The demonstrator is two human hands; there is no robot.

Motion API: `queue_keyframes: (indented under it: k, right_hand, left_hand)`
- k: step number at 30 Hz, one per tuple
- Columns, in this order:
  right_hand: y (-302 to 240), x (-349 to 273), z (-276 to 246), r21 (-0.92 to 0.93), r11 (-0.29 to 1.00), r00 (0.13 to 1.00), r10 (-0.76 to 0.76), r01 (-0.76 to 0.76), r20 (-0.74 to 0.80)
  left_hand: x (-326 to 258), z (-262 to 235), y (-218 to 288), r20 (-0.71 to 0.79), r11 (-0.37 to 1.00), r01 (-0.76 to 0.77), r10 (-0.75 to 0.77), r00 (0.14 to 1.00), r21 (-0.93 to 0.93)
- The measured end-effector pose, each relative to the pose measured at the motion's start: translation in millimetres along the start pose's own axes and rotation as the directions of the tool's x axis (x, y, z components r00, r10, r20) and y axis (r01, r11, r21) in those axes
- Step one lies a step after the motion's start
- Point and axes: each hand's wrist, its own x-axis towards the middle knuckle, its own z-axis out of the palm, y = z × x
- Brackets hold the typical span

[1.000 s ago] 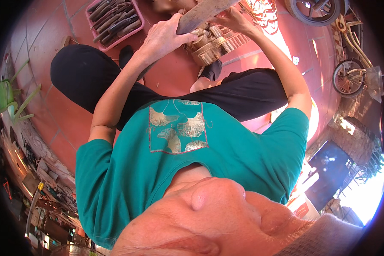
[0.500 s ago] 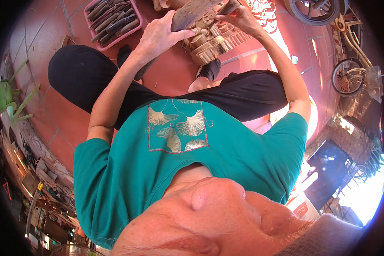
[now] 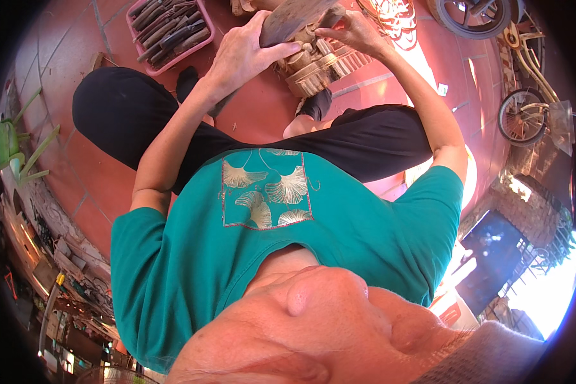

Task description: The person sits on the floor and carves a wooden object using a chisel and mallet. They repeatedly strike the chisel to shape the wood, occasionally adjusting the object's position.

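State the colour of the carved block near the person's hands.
The carved block is light brown; the head view shows it best.

No words, numbers or signs can be read on anything near the fingers (image 3: 336, 33) or farther from them.

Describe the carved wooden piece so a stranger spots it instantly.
Find the red tiled floor beyond the black-trousered legs. There, partly hidden by the board in the left hand, is the pale carved wooden piece. Its raised, ridged relief sets it apart from that plain board.
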Motion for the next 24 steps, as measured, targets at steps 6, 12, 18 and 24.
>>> queue_keyframes:
  k: [6,12,18,24]
  right_hand:
    - [-7.2,11.8,14.5,-0.275,0.932,0.971,0.232,-0.237,-0.051]
    - [-7.8,8.3,9.6,-0.172,0.983,0.986,-0.094,0.069,-0.141]
    - [32.7,9.4,22.5,0.081,0.993,0.991,0.089,-0.081,-0.102]
    - [-32.2,-4.8,-8.8,0.094,0.962,0.966,0.257,-0.255,-0.014]
  left_hand:
    - [-3.4,9.5,-13.8,0.13,0.959,0.033,-0.072,0.989,0.28]
    - [-5.3,-6.9,14.3,0.192,0.983,0.111,-0.138,0.972,0.145]
    - [-2.1,3.8,-3.9,0.173,0.945,0.039,-0.1,0.98,0.325]
    - [-3.4,-9.1,0.5,0.176,0.965,0.194,-0.225,0.958,0.176]
